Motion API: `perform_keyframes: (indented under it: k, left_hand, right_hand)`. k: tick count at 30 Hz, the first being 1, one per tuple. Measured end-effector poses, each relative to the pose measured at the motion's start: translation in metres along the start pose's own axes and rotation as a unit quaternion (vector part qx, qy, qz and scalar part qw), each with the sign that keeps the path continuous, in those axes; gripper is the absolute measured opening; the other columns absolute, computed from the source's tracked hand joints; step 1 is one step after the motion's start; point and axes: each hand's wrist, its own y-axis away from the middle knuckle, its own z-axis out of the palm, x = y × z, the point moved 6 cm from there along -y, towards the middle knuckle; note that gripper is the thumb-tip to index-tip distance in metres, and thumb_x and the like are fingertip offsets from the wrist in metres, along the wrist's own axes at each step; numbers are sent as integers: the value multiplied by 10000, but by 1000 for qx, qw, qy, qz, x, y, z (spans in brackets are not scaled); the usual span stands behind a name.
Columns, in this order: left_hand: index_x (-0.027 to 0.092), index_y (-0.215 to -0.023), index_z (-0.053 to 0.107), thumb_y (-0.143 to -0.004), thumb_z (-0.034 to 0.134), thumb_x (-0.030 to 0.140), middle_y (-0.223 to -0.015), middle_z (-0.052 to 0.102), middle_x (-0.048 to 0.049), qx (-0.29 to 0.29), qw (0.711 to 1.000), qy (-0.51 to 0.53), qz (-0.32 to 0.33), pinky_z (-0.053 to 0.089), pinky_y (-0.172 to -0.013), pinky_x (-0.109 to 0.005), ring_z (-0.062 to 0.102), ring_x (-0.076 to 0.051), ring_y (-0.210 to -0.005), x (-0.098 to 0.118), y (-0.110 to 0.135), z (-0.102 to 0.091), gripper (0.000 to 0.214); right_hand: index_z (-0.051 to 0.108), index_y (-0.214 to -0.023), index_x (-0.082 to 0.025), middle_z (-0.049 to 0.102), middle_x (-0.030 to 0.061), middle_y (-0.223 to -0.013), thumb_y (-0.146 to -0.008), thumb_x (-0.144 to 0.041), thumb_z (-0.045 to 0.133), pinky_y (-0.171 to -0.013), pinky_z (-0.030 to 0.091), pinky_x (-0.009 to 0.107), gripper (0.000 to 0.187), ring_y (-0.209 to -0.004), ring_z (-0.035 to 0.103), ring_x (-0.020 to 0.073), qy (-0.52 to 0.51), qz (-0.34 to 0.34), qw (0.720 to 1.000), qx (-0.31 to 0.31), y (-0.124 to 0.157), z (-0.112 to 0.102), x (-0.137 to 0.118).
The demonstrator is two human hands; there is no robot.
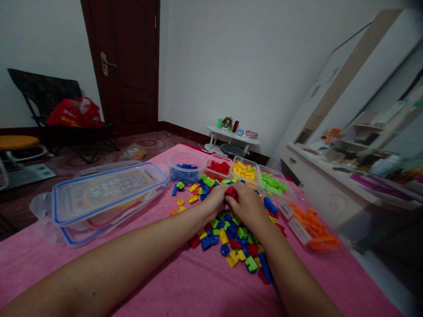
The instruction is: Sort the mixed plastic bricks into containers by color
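Observation:
My left hand (214, 201) and my right hand (247, 200) meet above a heap of mixed toy building blocks (233, 231). Between them is a red building block (231, 192), partly covered by my fingers. The right thumb and fingers close round it, and the left fingertips are curled against its left side. Blue, green, yellow and red pieces lie under and around both hands. A few yellow blocks (193, 199) lie just left of the heap.
Behind the heap stand clear containers of blue (169, 165), red (206, 169), yellow (257, 178) and green blocks (271, 186). A box of orange blocks (313, 226) is at the right. Stacked plastic lids (110, 187) lie left on the pink cloth (139, 268).

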Motion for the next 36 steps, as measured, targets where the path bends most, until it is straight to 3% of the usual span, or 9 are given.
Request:
perform_keyframes:
  k: [18, 36]
  left_hand:
    - [158, -744, 575, -702, 499, 247, -631, 538, 7, 1, 1000, -3, 4, 375, -460, -202, 464, -91, -501, -1, -1, -1, 124]
    - [159, -664, 524, -687, 506, 232, -557, 487, 20, 18, 1000, 19, -2, 329, -443, -218, 452, -99, -459, 0, 1, -1, 78]
  right_hand:
    - [557, -961, -195, 617, 54, -977, -827, -284, 515, -711, 352, 280, 166, -901, 574, 202, 3, 8, 1000, -12, 1, -1, -2]
    - [561, -992, -188, 620, 65, -996, -849, -292, 491, -712, 366, 287, 190, -888, 589, 205, 19, 0, 1000, -3, 1, 2, -4]
